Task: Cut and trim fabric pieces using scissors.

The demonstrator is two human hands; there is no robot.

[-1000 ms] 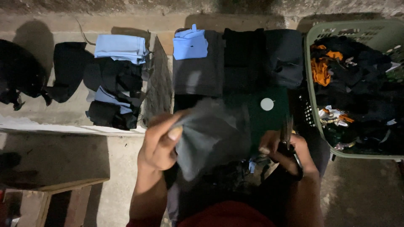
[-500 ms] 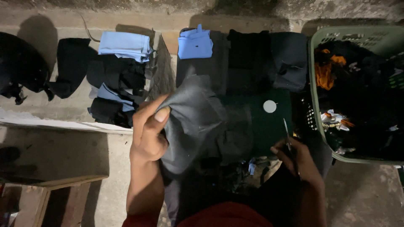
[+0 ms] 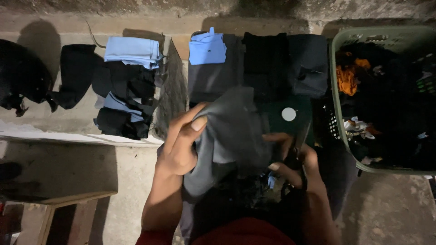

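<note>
Your left hand [image 3: 181, 145] pinches grey cloth [image 3: 229, 136] at its left edge. Right hand [image 3: 290, 163] grips lower right part. Cloth hangs above folded piles near basket [image 3: 338, 86]. Soft, light, floppy. Hold it by corners.

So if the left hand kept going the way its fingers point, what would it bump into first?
The left hand points up and to the right, so it would likely first meet the grey garment it already grips, though depth is hard to judge.

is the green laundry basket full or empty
Full. The green laundry basket is heaped with dark clothes, plus an orange garment near its left wall.
</note>
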